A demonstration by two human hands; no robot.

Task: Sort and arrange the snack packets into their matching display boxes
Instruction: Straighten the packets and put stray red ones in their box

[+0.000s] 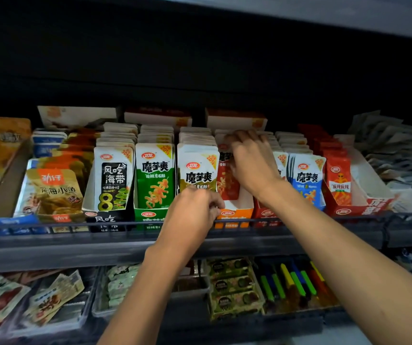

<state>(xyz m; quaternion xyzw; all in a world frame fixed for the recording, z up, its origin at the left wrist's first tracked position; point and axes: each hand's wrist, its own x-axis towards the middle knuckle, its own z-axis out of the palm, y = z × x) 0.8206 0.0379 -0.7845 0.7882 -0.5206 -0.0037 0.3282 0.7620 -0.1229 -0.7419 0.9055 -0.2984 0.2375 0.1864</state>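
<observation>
Near the shelf's front edge, the left hand (195, 210) pinches the bottom of the olive-brown packet (198, 170), standing upright in the orange display box (233, 215). The right hand (249, 158) reaches deeper, fingers (237, 139) curled over the red packet (227, 180) just beside it; a firm grasp cannot be told. Both packets' long axes run vertical, so the right hand is nearer the red one

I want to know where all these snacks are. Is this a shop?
Most likely a shop. Snack packets stand in rows inside display boxes on a dark shelf, with more goods on a lower shelf. The left hand and right hand are tidying the packets.
</observation>
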